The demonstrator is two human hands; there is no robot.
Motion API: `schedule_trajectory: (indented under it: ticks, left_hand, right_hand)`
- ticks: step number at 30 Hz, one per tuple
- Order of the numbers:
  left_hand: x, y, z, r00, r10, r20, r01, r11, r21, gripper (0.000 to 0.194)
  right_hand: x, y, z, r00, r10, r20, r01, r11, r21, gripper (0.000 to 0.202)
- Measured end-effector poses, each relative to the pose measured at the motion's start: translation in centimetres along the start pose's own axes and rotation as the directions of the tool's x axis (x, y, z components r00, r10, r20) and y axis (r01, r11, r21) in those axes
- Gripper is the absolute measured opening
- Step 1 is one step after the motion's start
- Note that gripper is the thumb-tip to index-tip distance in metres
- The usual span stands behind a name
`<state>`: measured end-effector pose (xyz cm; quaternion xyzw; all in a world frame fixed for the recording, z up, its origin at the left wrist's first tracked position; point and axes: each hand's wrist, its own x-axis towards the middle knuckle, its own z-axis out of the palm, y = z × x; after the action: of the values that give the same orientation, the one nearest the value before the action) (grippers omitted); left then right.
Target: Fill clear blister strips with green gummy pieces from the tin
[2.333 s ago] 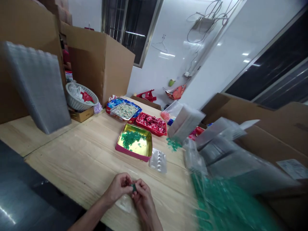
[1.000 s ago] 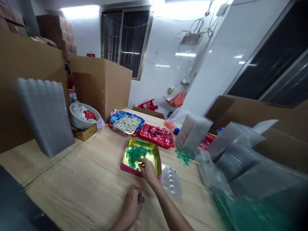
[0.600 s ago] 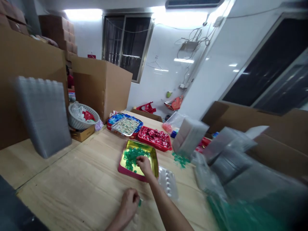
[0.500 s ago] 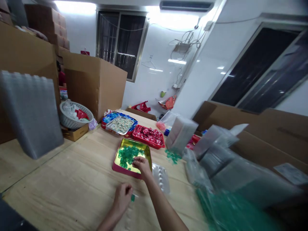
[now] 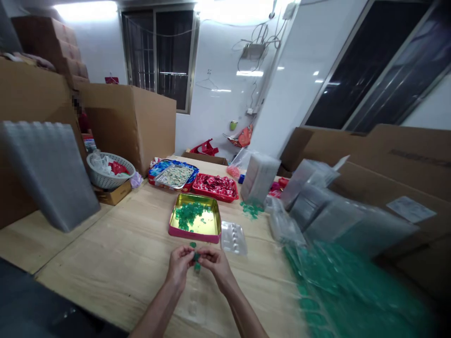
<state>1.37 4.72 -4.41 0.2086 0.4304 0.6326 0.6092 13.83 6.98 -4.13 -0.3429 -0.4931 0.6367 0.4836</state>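
My left hand (image 5: 180, 265) and my right hand (image 5: 216, 266) meet over the table, fingertips pinched around a small green translucent piece (image 5: 196, 257) between them. Another green piece shows just beyond the fingers, and one more (image 5: 198, 267) lies just below them. Under and in front of my hands runs a clear plastic strip with moulded pockets (image 5: 192, 307), its outline faint against the wood. Beyond the hands stands a square tin (image 5: 193, 235), gold inside and pink outside, with a heap of loose green pieces (image 5: 190, 213) in it. Right of it lies a clear moulded plastic tray (image 5: 233, 238).
A red tray (image 5: 229, 199) of red packets and a metal tray (image 5: 162, 180) of small pale packets stand behind the tin. Stacked clear plastic packaging (image 5: 260, 178) and green sheets (image 5: 345, 291) fill the right. A tall plastic stack (image 5: 52, 173) and a basket (image 5: 109, 180) stand left.
My right hand has come back from the tin to my left hand, bringing a green piece. The left hand has shifted slightly up, and the camera view has turned a little.
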Motion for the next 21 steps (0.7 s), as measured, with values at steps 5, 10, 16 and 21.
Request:
schedule_trajectory:
  ticks: [5, 10, 16, 21]
  left_hand:
    - [-1.0, 0.6, -0.3, 0.991, -0.023, 0.134, 0.015, 0.998, 0.066, 0.026]
    - [-1.7, 1.3, -0.6, 0.979, -0.024, 0.204, -0.028, 0.969, 0.247, 0.024]
    - [-1.8, 1.7, -0.7, 0.951, -0.154, 0.267, 0.093, 0.969, 0.23, 0.018]
    - [-2.0, 1.6, -0.6, 0.965, -0.08, 0.251, 0.006, 0.959, 0.282, 0.014]
  right_hand:
    - [-0.9, 0.1, -0.1, 1.0, -0.002, -0.027, 0.003, 0.999, 0.046, 0.031]
    - [-1.3, -0.4, -0.3, 0.999, 0.021, -0.025, -0.019, 0.997, 0.07, 0.035]
    - [-1.8, -0.2, -0.5, 0.993, 0.108, 0.052, -0.114, 0.983, 0.145, 0.038]
    - [-2.3, 0.1, -0.3, 0.993, 0.111, 0.033, -0.115, 0.98, 0.163, 0.034]
